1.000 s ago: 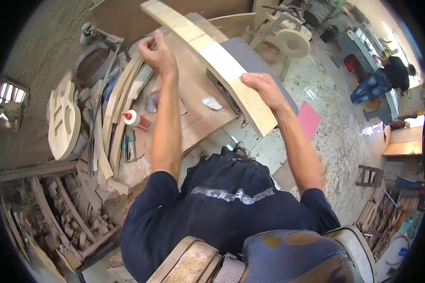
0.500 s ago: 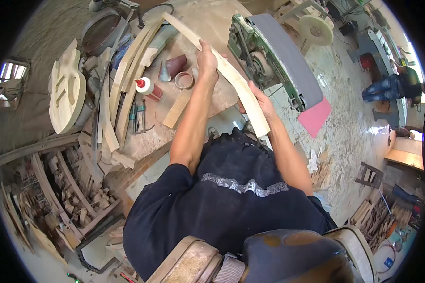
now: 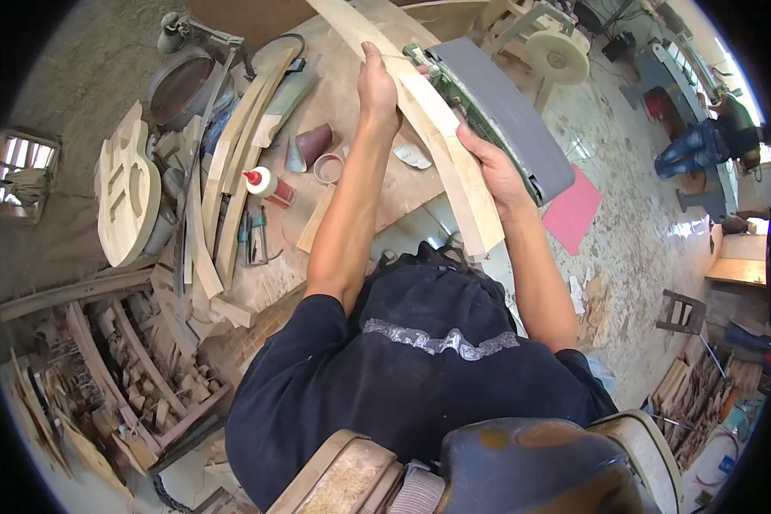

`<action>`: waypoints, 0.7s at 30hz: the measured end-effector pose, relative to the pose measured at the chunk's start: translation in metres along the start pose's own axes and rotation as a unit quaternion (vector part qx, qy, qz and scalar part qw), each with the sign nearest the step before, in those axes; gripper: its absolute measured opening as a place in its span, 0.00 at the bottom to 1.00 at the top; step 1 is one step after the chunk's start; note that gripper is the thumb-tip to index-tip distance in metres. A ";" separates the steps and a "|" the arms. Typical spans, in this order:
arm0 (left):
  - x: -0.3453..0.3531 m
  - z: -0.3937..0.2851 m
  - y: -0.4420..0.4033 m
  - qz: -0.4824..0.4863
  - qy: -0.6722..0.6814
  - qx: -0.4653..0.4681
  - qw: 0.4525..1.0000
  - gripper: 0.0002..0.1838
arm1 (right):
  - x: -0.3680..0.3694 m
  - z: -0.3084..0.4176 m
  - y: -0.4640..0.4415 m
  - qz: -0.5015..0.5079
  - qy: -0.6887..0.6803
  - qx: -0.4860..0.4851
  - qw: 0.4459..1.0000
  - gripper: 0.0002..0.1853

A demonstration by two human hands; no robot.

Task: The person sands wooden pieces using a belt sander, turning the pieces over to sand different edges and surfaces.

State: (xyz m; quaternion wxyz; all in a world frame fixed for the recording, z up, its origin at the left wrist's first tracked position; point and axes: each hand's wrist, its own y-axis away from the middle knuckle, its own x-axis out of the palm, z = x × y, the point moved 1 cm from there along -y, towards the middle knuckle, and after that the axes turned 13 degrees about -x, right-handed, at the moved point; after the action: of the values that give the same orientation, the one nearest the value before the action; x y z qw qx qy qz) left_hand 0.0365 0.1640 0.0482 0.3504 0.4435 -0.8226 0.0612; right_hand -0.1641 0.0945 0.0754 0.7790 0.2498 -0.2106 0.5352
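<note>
A long, pale, slightly curved wooden board (image 3: 437, 128) is held up in front of me, slanting from upper left to lower right. Fingers wrapped on its left edge, my left hand (image 3: 377, 86) grips it around the middle. My right hand (image 3: 495, 170) grips the opposite edge nearer the lower end, thumb on the upper face; the other fingers are hidden. Just beyond the board stands a belt sander (image 3: 510, 111) with a grey belt, partly covered by the wood. Whether board and belt touch, I cannot tell.
On the workbench (image 3: 360, 193) are a glue bottle (image 3: 270, 186), a tape roll (image 3: 327, 168), a rolled sandpaper piece (image 3: 314, 144), clamps (image 3: 253, 236) and curved wood strips (image 3: 231, 154). A guitar-shaped body (image 3: 128, 188) stands left. Scrap wood (image 3: 146, 368) fills a rack. Another person (image 3: 702, 154) is at far right.
Both hands have turned the board so that a broader face shows. It now overlaps the sander more in view, and its upper end reaches past the top edge.
</note>
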 end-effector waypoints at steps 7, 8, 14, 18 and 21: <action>0.051 -0.001 -0.026 0.111 0.031 -0.051 0.992 0.47 | -0.005 0.040 -0.008 0.017 0.063 -0.084 0.994 0.20; 0.060 -0.001 -0.030 0.114 0.045 -0.049 0.991 0.47 | -0.004 0.046 -0.008 0.016 0.062 -0.093 0.994 0.19; 0.103 -0.008 -0.076 0.164 0.107 -0.105 0.975 0.47 | 0.018 0.100 -0.016 -0.003 0.019 -0.090 0.996 0.20; 0.131 -0.013 -0.083 0.148 0.094 -0.131 0.976 0.44 | 0.022 0.130 -0.027 -0.005 0.024 -0.141 0.990 0.24; 0.149 -0.016 -0.077 0.132 0.089 -0.142 0.977 0.43 | 0.030 0.147 -0.026 -0.031 0.032 -0.177 0.983 0.23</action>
State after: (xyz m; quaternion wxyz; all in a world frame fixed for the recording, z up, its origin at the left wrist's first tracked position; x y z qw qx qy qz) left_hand 0.0506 0.0217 0.1380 0.4705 0.2692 -0.8398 0.0291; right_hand -0.1384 0.0184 0.2046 0.8335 0.0966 -0.2690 0.4728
